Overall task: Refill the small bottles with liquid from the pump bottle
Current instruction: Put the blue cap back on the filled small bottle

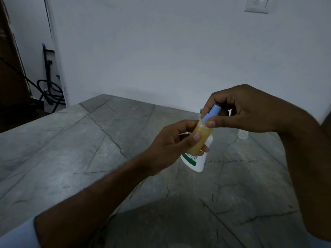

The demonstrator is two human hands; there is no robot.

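From the head camera, both hands meet above a grey, veined stone desk (111,133) that runs up to a white wall (161,51).

The left hand (172,144) is wrapped around a small bottle (200,138) filled with yellow liquid, thumb across the front and fingers curled behind and under it. The bottle is held up off the desk, tilted with its top leaning to the right.

The right hand (247,111) pinches the bottle's light blue spray cap (212,112), the thumb pressed at the cap's base where it meets the bottle neck and the other fingers curled over the top. Whether the cap is fully seated cannot be told.

Right behind the small bottle stands a white pump bottle (197,161) with a green label; it rests on the desk and is mostly hidden by the left hand. A bit of its green top (201,110) shows beside the right fingers.

Farther right on the desk, under the right wrist, sits a small clear bottle (242,134), blurred, well apart from the hands.

At the far left, past the edge of the wall, dark cables and a black frame (48,86) sit on the floor. A white switch plate (257,5) is mounted high on the wall at the upper right. A pale sleeve (16,235) shows at the lower left on the left arm.
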